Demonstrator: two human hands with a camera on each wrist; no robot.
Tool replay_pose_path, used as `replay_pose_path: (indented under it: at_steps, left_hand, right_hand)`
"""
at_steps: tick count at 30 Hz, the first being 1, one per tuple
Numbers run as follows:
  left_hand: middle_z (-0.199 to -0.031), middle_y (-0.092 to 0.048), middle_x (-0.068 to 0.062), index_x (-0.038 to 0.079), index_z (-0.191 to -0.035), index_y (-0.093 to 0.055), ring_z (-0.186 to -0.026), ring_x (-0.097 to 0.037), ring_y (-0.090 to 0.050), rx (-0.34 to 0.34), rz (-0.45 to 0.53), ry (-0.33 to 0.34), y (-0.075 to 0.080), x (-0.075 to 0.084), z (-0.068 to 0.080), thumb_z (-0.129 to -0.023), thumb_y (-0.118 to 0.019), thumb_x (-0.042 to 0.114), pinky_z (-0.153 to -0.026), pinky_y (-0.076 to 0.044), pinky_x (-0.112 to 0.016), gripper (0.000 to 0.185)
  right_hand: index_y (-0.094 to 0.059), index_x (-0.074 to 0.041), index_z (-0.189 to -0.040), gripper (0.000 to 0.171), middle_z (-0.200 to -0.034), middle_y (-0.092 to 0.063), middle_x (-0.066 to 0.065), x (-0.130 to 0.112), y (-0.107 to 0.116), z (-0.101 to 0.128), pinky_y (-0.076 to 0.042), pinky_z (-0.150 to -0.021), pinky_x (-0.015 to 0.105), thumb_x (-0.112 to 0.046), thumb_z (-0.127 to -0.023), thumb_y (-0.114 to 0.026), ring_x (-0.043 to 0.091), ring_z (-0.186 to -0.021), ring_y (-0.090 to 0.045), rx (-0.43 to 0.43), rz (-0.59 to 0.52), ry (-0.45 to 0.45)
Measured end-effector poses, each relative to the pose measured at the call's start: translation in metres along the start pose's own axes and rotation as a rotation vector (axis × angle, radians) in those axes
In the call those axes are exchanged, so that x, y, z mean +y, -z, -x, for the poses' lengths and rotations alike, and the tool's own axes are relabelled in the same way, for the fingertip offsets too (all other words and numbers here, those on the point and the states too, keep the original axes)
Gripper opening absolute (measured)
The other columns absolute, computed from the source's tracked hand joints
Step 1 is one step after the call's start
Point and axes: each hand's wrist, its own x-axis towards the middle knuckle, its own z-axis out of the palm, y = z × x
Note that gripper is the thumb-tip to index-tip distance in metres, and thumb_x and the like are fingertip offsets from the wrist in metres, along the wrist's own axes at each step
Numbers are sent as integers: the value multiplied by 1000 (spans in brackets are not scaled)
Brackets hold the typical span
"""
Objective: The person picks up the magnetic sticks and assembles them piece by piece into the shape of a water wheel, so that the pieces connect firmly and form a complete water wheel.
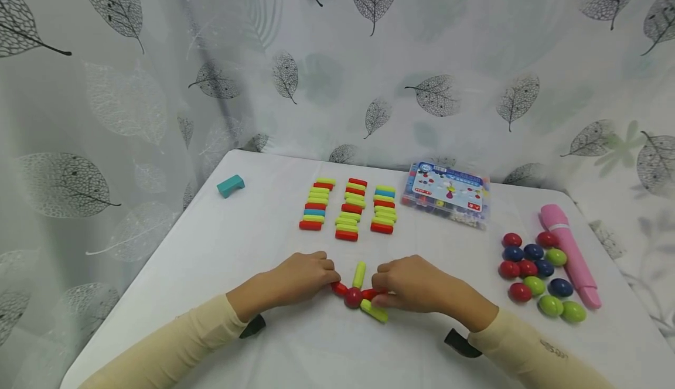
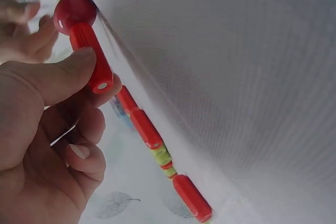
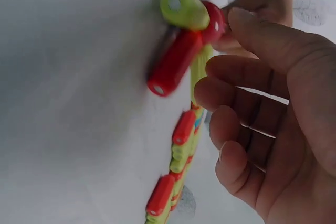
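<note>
- A person's left hand (image 1: 306, 277) pinches a red rod (image 1: 340, 289) between thumb and finger, its inner end against a dark red ball (image 1: 353, 298) at the near middle of a white table (image 1: 263, 219).
- The right hand (image 1: 416, 283), thumb and loosely bent fingers a little apart, grips nothing; it is just beside the ball and a second red rod (image 1: 369, 294).
- Two yellow-green rods also meet the ball, one (image 1: 360, 275) pointing away from the person, one (image 1: 374, 311) slanting nearer.
- Beyond lie three columns of loose rods (image 1: 352, 208), a teal block (image 1: 230, 186) to their left, a kit box (image 1: 448, 187) to their right.
- Far right: loose balls (image 1: 527, 268) beside a pink case (image 1: 572, 254).
</note>
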Motion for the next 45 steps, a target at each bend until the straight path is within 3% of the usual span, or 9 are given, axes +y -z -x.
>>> replay_pose_path:
  at_steps: [6, 14, 17, 23, 32, 45]
  left_hand:
    - [-101, -73, 8, 23, -118, -76, -92, -8, -61, -32, 30, -15, 3, 2, 1, -89, -81, 28, -76, -52, -15, 30]
    - [-100, -73, 9, 23, -119, -76, -88, -4, -62, -80, 106, -28, 5, 1, -1, -90, -79, 33, -76, -52, -14, 31]
    - [-102, -73, 8, 22, -120, -76, -92, -5, -64, -56, 115, -5, 8, 1, -3, -91, -79, 33, -78, -53, -16, 32]
    - [-113, -72, 5, 21, -122, -74, -103, -10, -64, 91, 36, -7, 9, 2, -15, -89, -81, 27, -80, -55, -17, 34]
    - [-128, -70, 6, 25, -125, -73, -112, -13, -62, 71, -5, -11, 3, 4, -21, -86, -84, 26, -80, -55, -16, 40]
    - [-102, -71, 7, 24, -115, -77, -93, -8, -60, 63, -13, -21, -4, 3, -17, -86, -83, 30, -73, -51, -12, 30]
  right_hand:
    - [-77, -21, -106, 32, -88, -70, -11, -8, -11, 3, -50, -65, 18, -48, -88, -77, 1, -70, -56, -4, 76, 15]
    - [-77, -19, -108, 31, -99, -75, -6, -7, -15, 3, -57, -74, 23, -42, -88, -79, 5, -80, -65, -12, 101, 3]
    - [-78, -19, -109, 30, -104, -76, -4, -6, -16, 4, -58, -78, 26, -39, -88, -80, 8, -86, -69, -7, 109, -3]
    - [-78, -20, -111, 29, -107, -76, -4, -3, -18, 5, -58, -78, 25, -36, -87, -82, 9, -88, -70, 6, 105, -12]
    - [-77, -22, -112, 27, -107, -75, -4, -3, -20, 5, -58, -77, 25, -34, -88, -81, 9, -87, -69, 17, 123, -13]
    - [-78, -23, -110, 26, -92, -67, -7, 6, -22, 3, -53, -68, 16, -31, -87, -83, 3, -74, -58, 55, 155, 7]
